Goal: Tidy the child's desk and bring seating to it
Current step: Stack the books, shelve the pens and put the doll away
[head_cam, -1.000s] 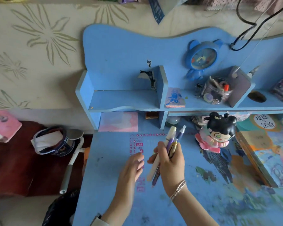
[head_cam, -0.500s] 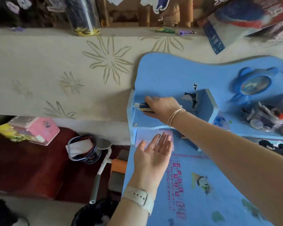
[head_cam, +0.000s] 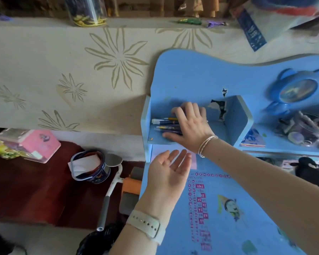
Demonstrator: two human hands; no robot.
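Observation:
The blue child's desk [head_cam: 243,227] fills the lower right, with a blue shelf unit [head_cam: 238,116] at its back. Several pens [head_cam: 164,124] lie side by side in the shelf's left compartment, tips pointing left. My right hand [head_cam: 191,126] lies flat on top of them with the fingers spread, not curled around them. My left hand [head_cam: 170,172] hovers palm-up over the desk just below the shelf, holding nothing. No seat is in view.
A blue clock [head_cam: 296,91], a jar of small items [head_cam: 300,129] and a black-haired doll [head_cam: 311,171] sit to the right. Left of the desk, a dark red table [head_cam: 26,190] holds a pink box [head_cam: 39,144] and a blue tub [head_cam: 90,168]; a grey-handled tool [head_cam: 108,196] leans there.
My right hand carried the pens from above the desk up into the left shelf compartment, laid them down and spread its fingers over them. My view turned left.

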